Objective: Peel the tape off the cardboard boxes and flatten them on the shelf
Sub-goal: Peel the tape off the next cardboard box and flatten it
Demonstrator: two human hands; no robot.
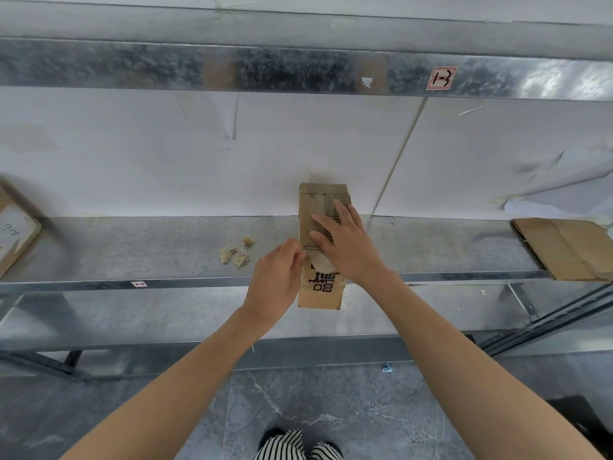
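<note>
Lying under right hand (348, 250), cardboard box (320, 295), left hand (273, 282) pinching edge

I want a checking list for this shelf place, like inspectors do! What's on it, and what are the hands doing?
Surface: grey metal shelf, with white paper sheets behind it.
Job's things: small brown cardboard box with black print, its near end past the shelf's front edge; clear tape on its top; flattened brown cardboard far right; another cardboard box at the left edge.
Clutter: crumpled tape scraps left of the small box; blue scrap on the floor.
Grips: left hand pinches the tape; right hand presses flat on the small box.
Cables: nothing seen.
Surroundings: grey stone floor; red-and-white label above.
</note>
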